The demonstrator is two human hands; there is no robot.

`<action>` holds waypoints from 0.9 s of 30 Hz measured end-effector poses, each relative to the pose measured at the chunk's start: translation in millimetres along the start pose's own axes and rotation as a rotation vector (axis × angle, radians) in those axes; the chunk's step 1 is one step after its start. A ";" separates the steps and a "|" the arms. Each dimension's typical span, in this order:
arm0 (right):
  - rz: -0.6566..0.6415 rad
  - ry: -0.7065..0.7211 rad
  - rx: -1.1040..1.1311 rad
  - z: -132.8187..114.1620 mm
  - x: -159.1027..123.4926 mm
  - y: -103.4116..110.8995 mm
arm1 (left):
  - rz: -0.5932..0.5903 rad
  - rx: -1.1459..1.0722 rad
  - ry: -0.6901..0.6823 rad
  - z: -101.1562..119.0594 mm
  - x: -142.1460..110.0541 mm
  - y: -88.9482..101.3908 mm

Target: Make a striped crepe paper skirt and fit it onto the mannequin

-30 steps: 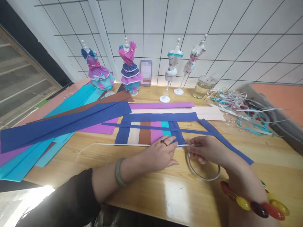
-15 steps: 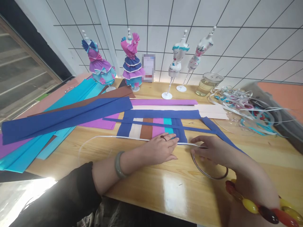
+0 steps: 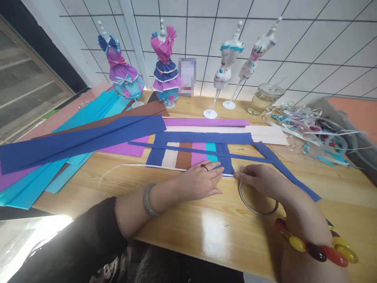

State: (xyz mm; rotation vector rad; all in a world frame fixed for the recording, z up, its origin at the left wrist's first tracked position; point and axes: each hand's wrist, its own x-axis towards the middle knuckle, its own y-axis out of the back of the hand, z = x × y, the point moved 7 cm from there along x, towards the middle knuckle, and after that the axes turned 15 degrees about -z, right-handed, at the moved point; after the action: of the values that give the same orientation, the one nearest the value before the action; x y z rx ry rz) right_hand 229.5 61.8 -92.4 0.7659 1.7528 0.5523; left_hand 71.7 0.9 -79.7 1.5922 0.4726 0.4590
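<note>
Right hand (image 3: pixel 260 179) is now closing in on the panel's near corner; whether it is pinching, I cannot tell. Left hand (image 3: pixel 200 181), flat and loosely spread, is pressing white strip (image 3: pixel 153 166) along striped panel's (image 3: pixel 185 158) near edge, below dark-blue band (image 3: pixel 203 138). Both are probably handling light, limp, easily creased; ends and edges are offering the best hold.

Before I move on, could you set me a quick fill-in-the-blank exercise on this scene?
1. In the striped panel, the stripe between cream and purple is ____.
2. The left hand lies over a thin ____ strip.
3. The wrist wearing the beaded bracelet is the ____ one.
4. The skirted mannequins number ____.
Missing words: brown; white; right; two.
</note>
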 end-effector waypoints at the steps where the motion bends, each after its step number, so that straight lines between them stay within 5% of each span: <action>1: -0.005 -0.008 -0.003 0.7 0.7 -0.8 | -0.002 0.002 0.000 0.1 0.0 0.2; 13: -0.066 -0.114 0.037 12.3 2.4 -2.9 | -0.030 -0.013 0.043 -0.6 -0.3 2.2; 23: 0.246 -0.141 -0.146 -1.7 -0.7 2.1 | -0.040 -0.032 0.052 -0.7 -0.4 0.7; 27: 0.121 -0.143 -0.098 4.5 1.2 3.6 | -0.033 -0.040 0.054 -0.8 -1.4 0.9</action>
State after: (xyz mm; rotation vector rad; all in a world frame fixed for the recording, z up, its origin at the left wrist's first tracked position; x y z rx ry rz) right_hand 234.4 65.1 -92.0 0.8259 1.5445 0.6440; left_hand 70.2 0.7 -78.7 1.5349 0.5270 0.4843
